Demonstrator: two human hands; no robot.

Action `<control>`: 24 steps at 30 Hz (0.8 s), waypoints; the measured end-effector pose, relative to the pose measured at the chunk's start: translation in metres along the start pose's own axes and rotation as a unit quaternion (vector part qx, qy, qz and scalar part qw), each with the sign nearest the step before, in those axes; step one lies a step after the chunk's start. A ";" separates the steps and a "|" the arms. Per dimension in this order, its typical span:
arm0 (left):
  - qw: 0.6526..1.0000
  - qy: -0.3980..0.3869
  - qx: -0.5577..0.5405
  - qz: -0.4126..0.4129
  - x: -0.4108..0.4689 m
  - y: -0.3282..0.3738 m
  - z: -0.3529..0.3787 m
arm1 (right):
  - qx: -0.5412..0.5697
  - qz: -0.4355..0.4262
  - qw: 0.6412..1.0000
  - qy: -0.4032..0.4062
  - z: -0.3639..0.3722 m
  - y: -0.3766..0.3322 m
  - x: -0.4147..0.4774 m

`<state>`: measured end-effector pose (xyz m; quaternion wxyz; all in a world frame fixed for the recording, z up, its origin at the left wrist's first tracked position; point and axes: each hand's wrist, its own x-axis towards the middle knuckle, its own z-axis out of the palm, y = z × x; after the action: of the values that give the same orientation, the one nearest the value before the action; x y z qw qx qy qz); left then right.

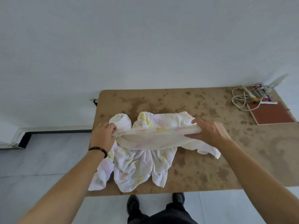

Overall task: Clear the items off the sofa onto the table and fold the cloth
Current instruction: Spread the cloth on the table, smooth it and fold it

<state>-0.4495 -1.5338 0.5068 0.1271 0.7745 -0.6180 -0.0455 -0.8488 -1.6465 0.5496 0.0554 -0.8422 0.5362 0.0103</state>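
A white cloth with pale yellow and pink patches lies crumpled on the brown table, near its left and front edges. My left hand grips one end of a stretched fold of the cloth. At the other end, my right hand pinches the same fold. The fold is pulled taut between both hands, just above the table. Part of the cloth hangs over the table's left front corner. The sofa is out of view.
At the table's far right corner lie a reddish-brown board, a white cable and several markers. A white wall stands behind the table. Grey floor lies to the left, and my shoes show below the front edge.
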 end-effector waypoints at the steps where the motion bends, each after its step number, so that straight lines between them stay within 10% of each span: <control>1: 1.000 0.019 0.009 -0.018 0.012 -0.008 -0.019 | -0.024 0.007 1.000 0.011 -0.016 0.005 0.012; 6: 0.978 0.164 -0.044 -0.121 0.081 -0.018 -0.128 | -0.039 0.065 0.976 0.206 -0.118 0.016 0.064; 10: 0.894 0.248 -0.320 -0.191 0.137 0.003 -0.223 | 0.000 0.163 0.932 0.323 -0.200 0.014 0.090; 13: 0.795 0.249 -0.538 -0.131 0.142 0.027 -0.260 | 0.042 0.266 0.915 0.302 -0.230 0.013 0.095; 16: 0.772 0.220 -0.588 -0.103 0.132 0.038 -0.247 | 0.194 0.345 0.907 0.145 -0.213 0.010 0.082; 20: 0.754 0.142 -0.622 -0.157 0.115 0.027 -0.174 | 0.615 0.295 0.731 -0.029 -0.142 -0.003 0.052; 24: 0.681 0.054 -0.666 -0.299 0.069 0.022 -0.079 | 0.777 0.304 0.549 0.055 -0.049 -0.023 0.019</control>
<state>-0.4361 -1.5944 0.5944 0.6225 0.6300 -0.1525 -0.4386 -0.8216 -1.6588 0.5991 0.6520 -0.2573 0.5612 -0.4401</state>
